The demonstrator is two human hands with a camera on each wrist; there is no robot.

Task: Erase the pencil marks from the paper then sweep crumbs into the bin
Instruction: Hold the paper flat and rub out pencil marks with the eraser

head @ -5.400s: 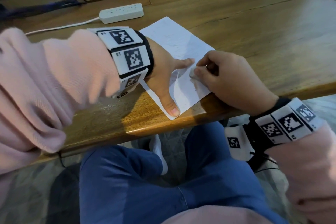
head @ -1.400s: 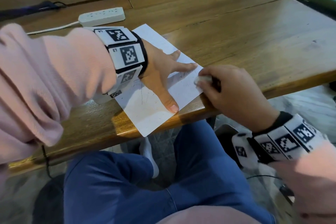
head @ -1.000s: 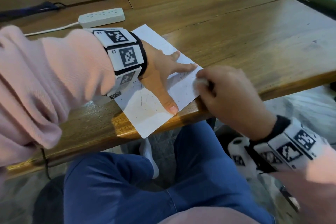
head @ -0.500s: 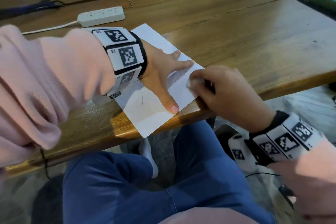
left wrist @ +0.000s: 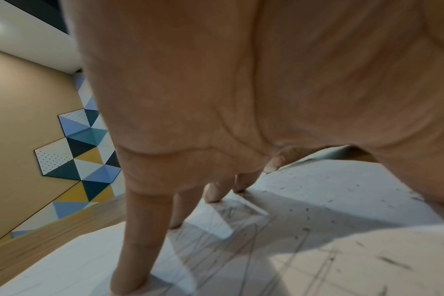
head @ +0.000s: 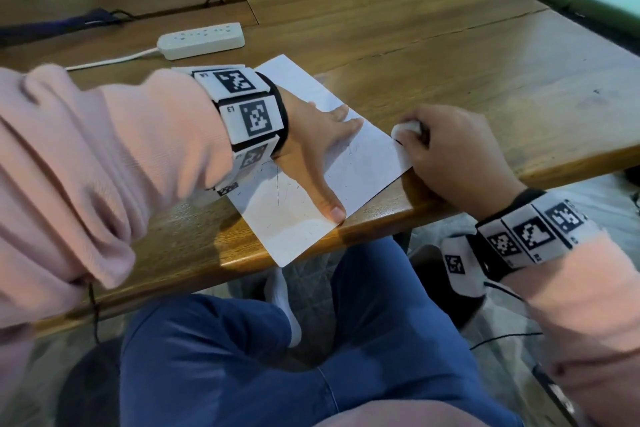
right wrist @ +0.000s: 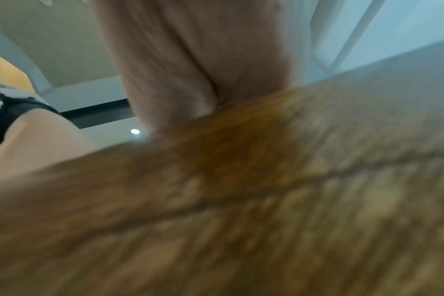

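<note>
The person sits at a wooden table [head: 433, 55] with a white sheet of paper [head: 367, 166] lying slantwise at the near edge, one corner hanging a little over the lip above their blue-trousered lap. Their left hand [head: 311, 142] lies flat on the sheet, fingers straight and spread, thumb stretched toward the near edge, pressing the paper down; from the left wrist view the fingertips [left wrist: 213, 197] can be seen planted on the page among thin grey pencil lines [left wrist: 243, 238] and small dark crumbs [left wrist: 304, 229] scattered over it. The right hand [head: 453, 156] sits at the right edge of the paper with its fingers curled, pinching a small white eraser [head: 405, 130] whose end pokes out past the knuckles, right at the paper's edge; I cannot tell whether it is actually touching the sheet. The right wrist view gives only a blurred stretch of wood and the heel of the hand. Both wrists wear bands with black-and-white square markers over pink sleeves. Farther back on the table rests a white power strip [head: 201, 40], its cord trailing off to the left, well apart from the paper
</note>
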